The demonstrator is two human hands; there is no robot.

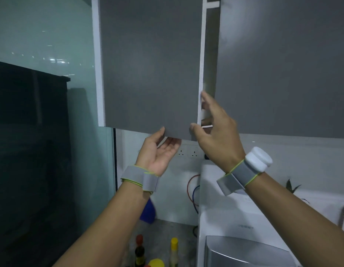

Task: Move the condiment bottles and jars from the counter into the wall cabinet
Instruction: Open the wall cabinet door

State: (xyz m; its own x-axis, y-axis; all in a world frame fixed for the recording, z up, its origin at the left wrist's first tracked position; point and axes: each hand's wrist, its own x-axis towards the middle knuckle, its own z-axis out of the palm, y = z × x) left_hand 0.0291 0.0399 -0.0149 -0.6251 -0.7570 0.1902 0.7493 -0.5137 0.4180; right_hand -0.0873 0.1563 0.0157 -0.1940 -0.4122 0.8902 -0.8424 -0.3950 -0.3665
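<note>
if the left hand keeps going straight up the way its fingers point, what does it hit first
Most likely the bottom edge of the grey cabinet door; the left hand is palm-up right beneath it, thumb already at the edge.

Both hands on grey cabinet door edge, seemingly ajar.

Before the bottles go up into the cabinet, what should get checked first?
1. Left cabinet door open enough: not ok, only ajar at its right edge.
2. Left hand on the door's bottom edge: ok, fingers curl under it.
3. Right hand at the door's side edge: ok, fingertips at the gap.
4. Both hands empty: ok.
5. Shelf space inside: cannot tell, the interior is hidden.
6. Bottles within reach: ok, the red-capped bottle and yellow-capped bottle stand on the counter below.
</note>
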